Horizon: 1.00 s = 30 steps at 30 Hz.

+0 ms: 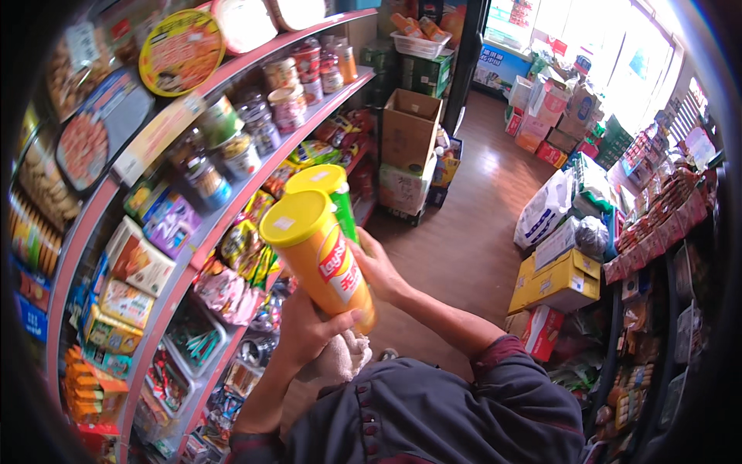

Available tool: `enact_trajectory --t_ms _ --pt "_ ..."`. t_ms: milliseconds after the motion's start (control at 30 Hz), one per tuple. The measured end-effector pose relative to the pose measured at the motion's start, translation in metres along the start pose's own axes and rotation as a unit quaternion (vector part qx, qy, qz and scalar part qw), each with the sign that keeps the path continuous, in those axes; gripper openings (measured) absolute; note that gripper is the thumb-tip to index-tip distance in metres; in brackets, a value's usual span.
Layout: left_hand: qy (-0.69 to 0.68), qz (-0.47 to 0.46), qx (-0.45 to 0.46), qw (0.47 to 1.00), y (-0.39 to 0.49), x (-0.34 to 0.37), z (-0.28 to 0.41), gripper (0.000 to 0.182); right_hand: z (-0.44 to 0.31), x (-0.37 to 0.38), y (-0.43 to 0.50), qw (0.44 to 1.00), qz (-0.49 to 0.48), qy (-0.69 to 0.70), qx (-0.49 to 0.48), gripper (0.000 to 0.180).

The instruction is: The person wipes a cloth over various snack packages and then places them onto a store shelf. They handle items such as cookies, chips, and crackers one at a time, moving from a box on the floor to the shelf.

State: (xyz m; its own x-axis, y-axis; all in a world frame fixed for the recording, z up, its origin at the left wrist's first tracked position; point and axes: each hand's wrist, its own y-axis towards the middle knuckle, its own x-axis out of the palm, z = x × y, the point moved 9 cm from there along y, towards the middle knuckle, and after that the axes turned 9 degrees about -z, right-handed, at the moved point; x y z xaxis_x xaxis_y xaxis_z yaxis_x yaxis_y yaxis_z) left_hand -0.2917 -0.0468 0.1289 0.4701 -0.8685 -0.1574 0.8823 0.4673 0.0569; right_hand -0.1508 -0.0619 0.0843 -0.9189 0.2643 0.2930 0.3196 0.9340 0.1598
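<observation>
My left hand (310, 327) grips the lower part of an orange Lay's chip canister (316, 249) with a yellow lid. The canister leans away from me, lid toward the shelves. Right behind it is a green canister (346, 216), also yellow-lidded and mostly hidden by the orange one. My right hand (375, 267) is closed around the green canister's side; its fingers are partly out of sight. Under my left hand hangs a light cloth (342, 355); whether the hand holds it I cannot tell.
Curved store shelves (261, 168) with jars, cups and bagged snacks rise at my left. An open cardboard box (410, 129) tops a stack at the shelf end. At right, a yellow carton (545, 284) and a white plastic bag (542, 209) border the brown floor (458, 232).
</observation>
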Motion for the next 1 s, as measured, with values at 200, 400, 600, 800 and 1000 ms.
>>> enact_trajectory --t_ms 200,400,600,800,1000 --pt "-0.102 -0.113 0.013 0.988 0.144 0.075 -0.004 0.049 -0.033 -0.150 0.011 0.997 0.061 0.032 0.018 0.043" --pt "-0.140 -0.163 0.021 0.976 0.295 0.090 -0.001 0.042 -0.080 -0.274 0.079 0.993 0.113 0.001 -0.023 0.048" --pt "-0.166 -0.172 0.069 0.968 0.500 0.076 0.017 0.041 -0.176 -0.411 0.217 0.987 0.135 -0.075 -0.053 0.042" --pt "-0.195 -0.187 0.015 0.963 0.713 0.063 0.041 0.042 -0.242 -0.547 0.359 0.981 0.156 -0.103 -0.043 0.046" --pt "-0.178 -0.126 0.018 0.976 0.837 0.035 0.049 0.041 -0.272 -0.646 0.502 0.961 0.203 -0.171 -0.076 0.054"
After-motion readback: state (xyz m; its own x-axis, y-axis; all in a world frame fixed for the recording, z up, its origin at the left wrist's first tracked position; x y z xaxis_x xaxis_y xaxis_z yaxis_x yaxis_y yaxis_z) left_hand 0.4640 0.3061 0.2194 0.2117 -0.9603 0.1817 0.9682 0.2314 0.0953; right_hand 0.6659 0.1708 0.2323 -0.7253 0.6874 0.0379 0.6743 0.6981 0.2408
